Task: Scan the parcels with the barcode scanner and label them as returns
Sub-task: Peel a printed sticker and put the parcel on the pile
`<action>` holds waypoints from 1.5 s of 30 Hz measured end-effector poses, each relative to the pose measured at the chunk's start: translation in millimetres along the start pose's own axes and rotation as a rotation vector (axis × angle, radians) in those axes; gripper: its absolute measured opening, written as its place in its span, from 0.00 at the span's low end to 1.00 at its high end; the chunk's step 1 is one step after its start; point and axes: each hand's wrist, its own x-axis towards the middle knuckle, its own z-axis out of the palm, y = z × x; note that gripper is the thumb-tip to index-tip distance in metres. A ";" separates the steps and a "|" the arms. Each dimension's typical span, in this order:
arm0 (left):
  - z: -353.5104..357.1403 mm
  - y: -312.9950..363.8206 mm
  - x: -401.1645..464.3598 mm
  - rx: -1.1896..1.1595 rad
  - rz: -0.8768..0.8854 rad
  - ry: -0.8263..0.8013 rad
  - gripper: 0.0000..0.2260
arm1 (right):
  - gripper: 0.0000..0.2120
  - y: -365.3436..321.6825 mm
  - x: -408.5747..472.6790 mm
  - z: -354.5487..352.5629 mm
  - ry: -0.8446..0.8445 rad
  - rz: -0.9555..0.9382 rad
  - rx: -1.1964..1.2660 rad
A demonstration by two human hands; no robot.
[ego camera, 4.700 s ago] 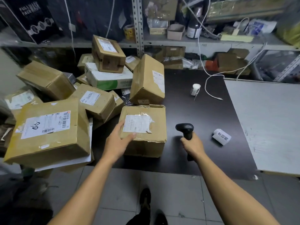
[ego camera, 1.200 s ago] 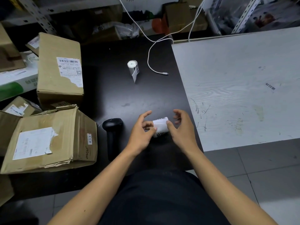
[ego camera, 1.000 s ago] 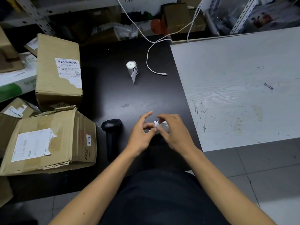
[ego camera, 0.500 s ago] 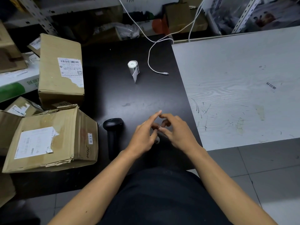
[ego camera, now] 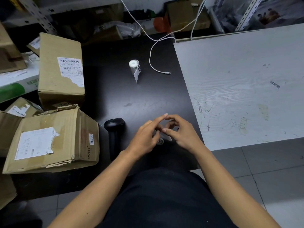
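Return-label roll (ego camera: 160,140), small, light, thin peel-off paper, over black table (ego camera: 148,99) near barcode scanner (ego camera: 114,129): pinched between left hand (ego camera: 144,139) and right hand (ego camera: 181,132); best peeled by a corner.

both forearms reach forward and meet in front of the torso. left hand (ego camera: 144,137) has its forefinger stretched out, the other fingers curled — right hand (ego camera: 182,132) bends inward, fingers pinching something small (hard to make out) between the two.

Both forearms are bare to the elbows, no sleeves, watch or rings visible on the left hand (ego camera: 144,139) or right hand (ego camera: 182,134). A plain black garment (ego camera: 164,199) covers the torso at 6 o'clock.
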 end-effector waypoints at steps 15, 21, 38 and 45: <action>-3.5 3.4 -4.7 -0.145 -0.055 0.038 0.32 | 0.12 5.9 -1.2 -6.5 -0.021 0.102 0.166; -3.7 4.8 -0.7 -0.389 -0.262 0.112 0.26 | 0.12 -2.3 -4.6 -1.7 0.011 0.024 0.055; -11.7 10.0 -2.7 -0.494 -0.291 0.020 0.29 | 0.21 -12.1 -4.3 2.8 0.022 -0.230 -0.440; -8.6 1.6 -2.0 -0.481 -0.288 0.015 0.30 | 0.16 -10.7 -5.0 4.4 0.025 -0.233 -0.407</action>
